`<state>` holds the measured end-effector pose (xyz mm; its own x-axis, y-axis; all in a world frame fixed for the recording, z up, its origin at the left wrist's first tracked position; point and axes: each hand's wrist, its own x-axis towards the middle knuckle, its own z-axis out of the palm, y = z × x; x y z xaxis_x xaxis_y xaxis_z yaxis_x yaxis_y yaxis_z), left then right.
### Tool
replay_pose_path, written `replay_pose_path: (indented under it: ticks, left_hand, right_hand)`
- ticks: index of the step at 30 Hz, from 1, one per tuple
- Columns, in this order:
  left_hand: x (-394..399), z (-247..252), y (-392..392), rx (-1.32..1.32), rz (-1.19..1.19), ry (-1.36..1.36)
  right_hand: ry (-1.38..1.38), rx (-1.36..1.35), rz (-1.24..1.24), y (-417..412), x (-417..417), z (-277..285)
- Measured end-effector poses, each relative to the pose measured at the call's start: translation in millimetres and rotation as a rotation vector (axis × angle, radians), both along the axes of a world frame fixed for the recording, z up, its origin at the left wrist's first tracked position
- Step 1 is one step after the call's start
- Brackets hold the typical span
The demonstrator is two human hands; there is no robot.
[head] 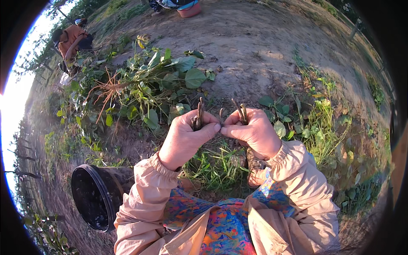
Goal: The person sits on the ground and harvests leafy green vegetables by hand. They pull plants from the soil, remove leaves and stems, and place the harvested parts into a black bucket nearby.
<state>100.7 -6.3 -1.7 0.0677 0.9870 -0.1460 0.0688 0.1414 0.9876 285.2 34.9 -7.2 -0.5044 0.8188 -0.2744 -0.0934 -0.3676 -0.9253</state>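
Note:
My left hand (193,135) is closed around several slender, dark dried pods (199,115), which stick up between thumb and fingers. Opposite it, my right hand (255,130) grips more brown pods (242,113). The thumb tips nearly meet, and one short brown pod (221,116) stands upright between the fingertips. Whether the pods are whole or split cannot be told. Beyond my left hand lies a heap of uprooted leafy plants (153,79) with reddish bare roots (110,87).
A black plastic bucket (92,197) lies tipped on its side at lower left. Another person (71,41) in an orange top bends over plants at upper left. A pink tub (189,10) stands at the far top. Green grass (220,169) grows between my feet; weeds (322,127) are at right.

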Motion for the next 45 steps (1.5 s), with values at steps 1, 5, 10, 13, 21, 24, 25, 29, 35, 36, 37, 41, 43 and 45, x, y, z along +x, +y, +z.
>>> replay_pose_path:
  ticks: [1,5,10,13,21,24,25,29,35,36,37,41,43,45]
  left_hand:
    - [-1,-1,0,0.011,-0.01,0.018]
    - [4,2,-2,0.009,0.016,-0.039]
    - [5,6,-3,-0.005,0.0,0.074]
    - [8,8,-5,-0.003,-0.004,0.148]
    - [7,10,-5,-0.11,0.017,-0.227]
    - [7,11,-6,-0.153,0.009,-0.307]
    - [7,11,-6,-0.141,0.015,-0.292]
    - [8,10,-7,-0.045,0.013,-0.03]
    - [10,14,-10,-0.062,0.013,-0.016]
    - [9,13,-10,-0.055,0.01,-0.026]
    - [9,12,-10,-0.049,0.007,-0.037]
    - [5,16,-9,-0.136,0.003,-0.157]
    - [4,16,-9,-0.142,-0.001,-0.154]
    - [3,16,-10,-0.139,-0.017,-0.158]
  right_hand:
    - [-0.038,0.027,0.016,1,0,0]
    - [-0.06,0.056,0.017,0,0,-1]
    - [-0.094,0.094,0.066,0,1,2]
    - [-0.058,0.098,0.088,-1,2,1]
    - [0.283,-0.351,0.182,3,10,-5]
    - [0.316,-0.39,0.213,5,12,-7]
    - [0.302,-0.379,0.215,4,12,-5]
    - [0.015,-0.005,0.117,-2,3,0]
    - [0.033,-0.079,0.107,-4,4,1]
    - [0.066,-0.144,0.126,-2,5,2]
    - [0.1,-0.208,0.145,-1,7,2]
    - [0.231,-0.363,0.187,2,10,-7]
    - [0.227,-0.362,0.197,2,9,-9]
    - [0.24,-0.369,0.208,3,10,-7]
